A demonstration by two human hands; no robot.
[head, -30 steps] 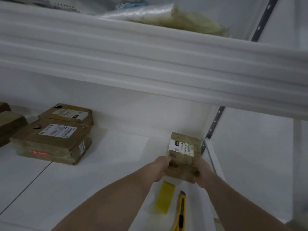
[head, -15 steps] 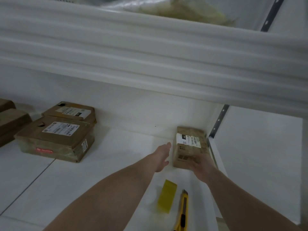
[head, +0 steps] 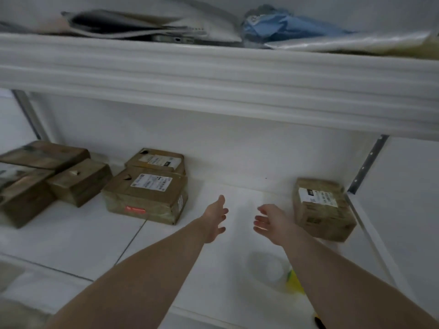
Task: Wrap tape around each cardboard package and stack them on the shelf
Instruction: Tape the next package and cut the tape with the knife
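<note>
Hands hover spread and empty over the shelf (head: pixel 71 233): left hand (head: pixel 215 217), right hand (head: pixel 269 222). Taped package (head: pixel 323 210) sits just right of the right hand, long axis running front to back, untaped-looking boxes (head: pixel 145 193) well left.

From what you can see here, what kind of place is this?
Probably a storeroom or small packing area: white shelving holds taped cardboard packages with shipping labels, and a roll of clear tape lies near the front edge.

White wall (head: pixel 237 138) behind; grey slotted upright (head: pixel 367 165) at rt — dim, flat light.
</note>
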